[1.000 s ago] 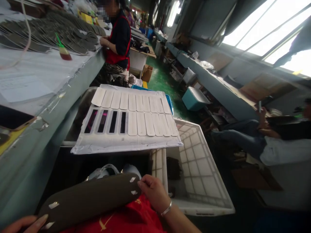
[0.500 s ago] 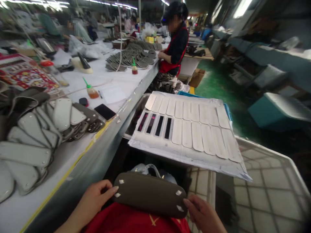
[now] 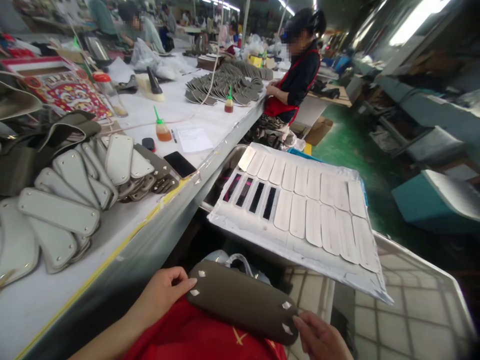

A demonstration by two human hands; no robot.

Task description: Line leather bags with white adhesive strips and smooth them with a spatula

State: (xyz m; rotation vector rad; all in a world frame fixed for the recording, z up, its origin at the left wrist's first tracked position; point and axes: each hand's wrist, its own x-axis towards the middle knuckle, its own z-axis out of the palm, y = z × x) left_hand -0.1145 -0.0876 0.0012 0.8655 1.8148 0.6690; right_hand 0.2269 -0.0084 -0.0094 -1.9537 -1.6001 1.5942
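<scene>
A dark olive-brown oblong panel [image 3: 242,302] with rounded ends stretches between my hands, just above my red apron [image 3: 195,332]. Small pale diamond-shaped bits sit near both of its ends. My left hand [image 3: 165,287] pinches the panel's left end between thumb and fingers. At the right end, my right hand [image 3: 318,332] grips the edge the same way. Beyond the panel lies a white-covered board [image 3: 240,220] bearing rows of pale oblong pieces [image 3: 313,222], with several dark strips showing at its left side.
On the white table [image 3: 123,260] at left lie stacked grey riveted panels [image 3: 60,207], a phone [image 3: 180,164] and a green-tipped bottle [image 3: 163,131]. A co-worker [image 3: 296,65] stands farther along the table. A teal bin [image 3: 431,205] sits at right, and a tiled-looking cart [image 3: 412,310] nearer.
The camera view has shifted, so the table and board appear farther right. Both hands still hold the panel, which now tilts slightly more down toward the right.
</scene>
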